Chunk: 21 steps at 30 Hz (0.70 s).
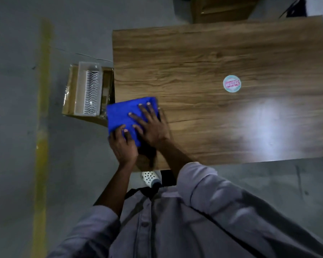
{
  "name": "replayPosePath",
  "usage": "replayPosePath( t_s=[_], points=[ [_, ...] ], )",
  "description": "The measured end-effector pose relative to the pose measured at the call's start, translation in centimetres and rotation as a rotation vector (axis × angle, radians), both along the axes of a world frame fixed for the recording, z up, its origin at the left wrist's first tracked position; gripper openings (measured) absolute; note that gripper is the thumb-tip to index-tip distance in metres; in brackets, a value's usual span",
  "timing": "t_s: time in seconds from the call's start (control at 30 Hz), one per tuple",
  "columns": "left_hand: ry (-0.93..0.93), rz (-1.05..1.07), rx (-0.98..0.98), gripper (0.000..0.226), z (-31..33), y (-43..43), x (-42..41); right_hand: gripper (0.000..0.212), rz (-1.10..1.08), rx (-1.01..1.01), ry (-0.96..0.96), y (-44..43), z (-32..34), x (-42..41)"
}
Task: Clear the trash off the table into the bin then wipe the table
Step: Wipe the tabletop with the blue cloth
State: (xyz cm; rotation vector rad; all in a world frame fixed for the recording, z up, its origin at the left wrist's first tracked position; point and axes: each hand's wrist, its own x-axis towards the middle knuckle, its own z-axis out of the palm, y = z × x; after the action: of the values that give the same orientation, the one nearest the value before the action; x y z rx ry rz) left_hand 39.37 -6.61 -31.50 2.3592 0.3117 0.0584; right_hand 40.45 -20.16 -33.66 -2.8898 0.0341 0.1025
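Note:
A blue cloth [122, 113] lies on the near left corner of the wooden table [222, 58], overhanging the left edge a little. My right hand [150, 124] presses flat on the cloth with fingers spread. My left hand [122, 146] grips the cloth's near left edge at the table's side, fingers curled over it. A cardboard box bin [70, 95] sits on the floor left of the table, holding a clear plastic tray [89, 90].
A round sticker [232, 83] is on the table at the middle right. A bright light glare shows on the near right of the tabletop. A wooden cabinet [222, 8] stands beyond the table. A yellow floor line [42, 118] runs along the left.

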Motion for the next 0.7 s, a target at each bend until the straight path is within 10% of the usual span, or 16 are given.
replayPosePath(
  t_s=[0.27, 0.4, 0.5, 0.7],
  points=[
    [-0.063, -0.37, 0.055, 0.031, -0.7, -4.3, 3.1, 0.06, -0.915, 0.013, 0.192, -23.8, 1.2, -2.1],
    [-0.1, -0.253, -0.009, 0.023, 0.2, -6.2, 5.6, 0.068, -1.346, 0.086, -0.089, -25.5, 6.9, 1.9],
    [-0.125, -0.108, -0.094, 0.027, 0.9, -7.7, 8.0, 0.054, -0.892, 0.212, -0.213, -15.6, 8.7, 7.5],
    [-0.055, 0.102, -0.034, 0.035, -0.3, -7.2, 12.1, 0.053, 0.041, 0.064, 0.226, -3.9, 3.9, 13.2]
  ],
)
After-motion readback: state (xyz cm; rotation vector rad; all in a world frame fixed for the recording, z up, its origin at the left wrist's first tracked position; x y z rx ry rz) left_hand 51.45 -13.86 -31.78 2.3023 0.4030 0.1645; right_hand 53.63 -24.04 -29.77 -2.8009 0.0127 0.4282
